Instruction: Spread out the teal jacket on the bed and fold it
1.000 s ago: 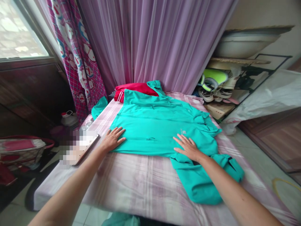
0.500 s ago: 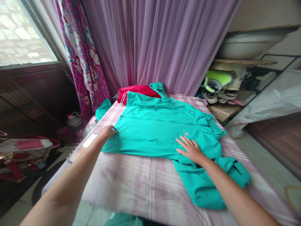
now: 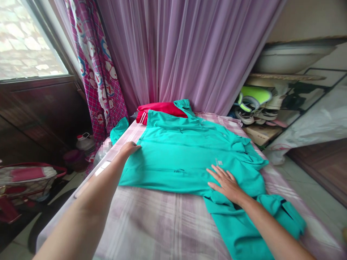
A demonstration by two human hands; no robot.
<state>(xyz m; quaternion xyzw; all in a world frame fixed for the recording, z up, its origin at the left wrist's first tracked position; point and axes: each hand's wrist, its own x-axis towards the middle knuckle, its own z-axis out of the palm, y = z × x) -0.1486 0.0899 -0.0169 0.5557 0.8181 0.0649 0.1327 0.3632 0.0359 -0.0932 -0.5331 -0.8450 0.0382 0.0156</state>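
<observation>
Head view, clock positions taken from picture centre.

1. Teal jacket [image 3: 173, 159] is laid out flat, centre toward 6 o'clock, on a bed with a pink plaid sheet [image 3: 151, 224], collar toward 12 o'clock.
2. Left hand [image 3: 129, 148] is placed at 9 o'clock on the jacket's left edge. Fingers are drawn together and curled at the edge; whether cloth is pinched cannot be told.
3. Right hand [image 3: 225, 184] is pressed palm-down on the jacket at 4 o'clock, fingers spread wide, nothing held.
4. Just changed: left fingers are bunched where they were flat and spread a second ago. Right hand's place on the jacket is about the same.
5. Lower sleeve [image 3: 238, 231] is lying bunched at 5 o'clock; upper sleeve [image 3: 119, 130] is seen at 9 o'clock, off the jacket's body.
6. Nearby: red striped garment [image 3: 159, 108] at 12 o'clock, lilac curtain [image 3: 184, 54] behind it, shoes [image 3: 252, 108] at 2 o'clock, plastic bottle [image 3: 85, 144] at 9 o'clock.
</observation>
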